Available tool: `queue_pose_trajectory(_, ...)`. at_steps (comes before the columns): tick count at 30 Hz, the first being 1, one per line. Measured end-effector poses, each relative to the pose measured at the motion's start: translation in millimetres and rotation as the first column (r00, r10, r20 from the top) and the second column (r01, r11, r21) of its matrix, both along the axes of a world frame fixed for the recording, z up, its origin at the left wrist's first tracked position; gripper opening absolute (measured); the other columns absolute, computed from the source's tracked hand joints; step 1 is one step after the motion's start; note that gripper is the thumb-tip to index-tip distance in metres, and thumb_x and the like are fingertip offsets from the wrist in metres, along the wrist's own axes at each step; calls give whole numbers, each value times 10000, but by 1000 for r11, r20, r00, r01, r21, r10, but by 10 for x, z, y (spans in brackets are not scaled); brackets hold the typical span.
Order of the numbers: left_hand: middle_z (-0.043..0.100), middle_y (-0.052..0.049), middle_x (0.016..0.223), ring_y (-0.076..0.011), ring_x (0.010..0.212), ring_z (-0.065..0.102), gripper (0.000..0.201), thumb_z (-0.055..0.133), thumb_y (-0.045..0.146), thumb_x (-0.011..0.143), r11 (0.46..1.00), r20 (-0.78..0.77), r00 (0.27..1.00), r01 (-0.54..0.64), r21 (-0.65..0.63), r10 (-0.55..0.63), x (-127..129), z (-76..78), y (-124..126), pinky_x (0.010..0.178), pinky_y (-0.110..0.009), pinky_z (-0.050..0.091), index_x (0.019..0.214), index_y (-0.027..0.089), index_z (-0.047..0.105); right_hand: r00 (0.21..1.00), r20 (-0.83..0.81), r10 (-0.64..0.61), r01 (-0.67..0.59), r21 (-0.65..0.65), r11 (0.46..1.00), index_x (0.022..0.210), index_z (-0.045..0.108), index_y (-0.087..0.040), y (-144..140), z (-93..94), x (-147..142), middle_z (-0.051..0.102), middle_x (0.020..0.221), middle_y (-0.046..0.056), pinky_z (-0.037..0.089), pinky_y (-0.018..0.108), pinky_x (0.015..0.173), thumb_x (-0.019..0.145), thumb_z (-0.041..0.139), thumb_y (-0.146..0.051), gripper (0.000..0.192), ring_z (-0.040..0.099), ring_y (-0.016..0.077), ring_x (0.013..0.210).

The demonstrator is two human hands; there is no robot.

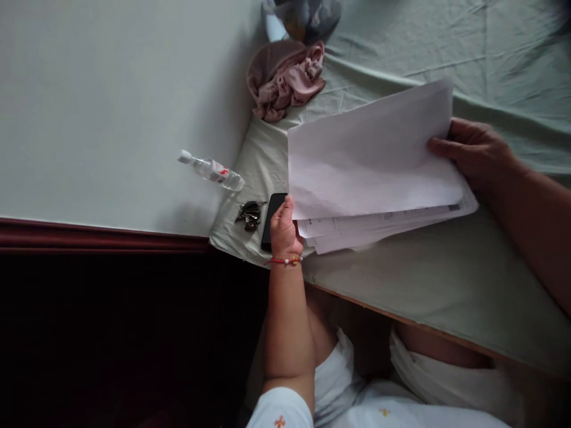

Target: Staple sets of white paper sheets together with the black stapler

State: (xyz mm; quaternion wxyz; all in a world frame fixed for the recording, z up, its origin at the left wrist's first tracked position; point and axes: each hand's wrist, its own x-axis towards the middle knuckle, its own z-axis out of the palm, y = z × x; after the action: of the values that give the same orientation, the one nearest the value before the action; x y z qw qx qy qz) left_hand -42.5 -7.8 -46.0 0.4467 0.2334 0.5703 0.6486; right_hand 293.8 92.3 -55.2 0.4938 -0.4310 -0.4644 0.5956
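A stack of paper sheets (370, 154) is held up between my two hands above a cloth-covered table. The top sheet looks blank, while the edges of printed sheets show beneath it. My left hand (285, 229), with a red string bracelet at the wrist, grips the stack's near left corner, thumb on top. At the right edge, my right hand (477, 148) pinches the sheets with its thumb above and its fingers hidden underneath. Just beside my left hand lies a dark phone (271, 223), partly covered by that hand.
Left of the phone are a bunch of keys (250, 215) and a clear bottle (214, 171) with a white cap. A crumpled pink cloth (288, 80) and a plastic bag (307, 21) lie farther back along the wall (111, 107). The pale green tablecloth (401, 291) has wrinkles.
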Motion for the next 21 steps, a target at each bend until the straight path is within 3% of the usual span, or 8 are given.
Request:
queue_pose_trajectory(6,798,2,911,-187,885,729,357,975,336,580,997,-38,997,70,38,-69,-33,-5,8,938,-359,564,852,239,766,997,-78,-21,20,-15,1000,1007,812,-310,2,25,-25,787,1011,-11,610,488,964,510,1008,-447,552,733,208,848)
queue_pose_trajectory(12,774,36,879,-151,850,677,349,971,308,538,992,-99,995,1,128,12,-38,23,10,856,-276,539,806,260,752,992,-8,126,-127,-30,991,1028,796,-263,-21,16,-44,782,1050,29,569,541,1068,557,995,-336,516,734,274,1008)
queue_pose_trajectory(17,734,49,851,-137,854,674,356,962,224,540,977,-123,992,-2,211,28,-102,26,-9,899,-283,528,814,274,740,999,-51,19,-17,39,999,928,797,-256,-33,27,-39,777,1037,28,546,577,1087,564,957,-251,398,732,308,1069)
queue_pose_trajectory(21,652,70,731,-112,783,656,360,972,162,538,950,-108,994,25,310,9,-73,104,-89,839,-261,530,760,292,720,996,-12,-90,90,91,992,960,767,-325,-74,105,-6,754,1159,26,570,608,1056,610,919,-343,382,673,367,1249)
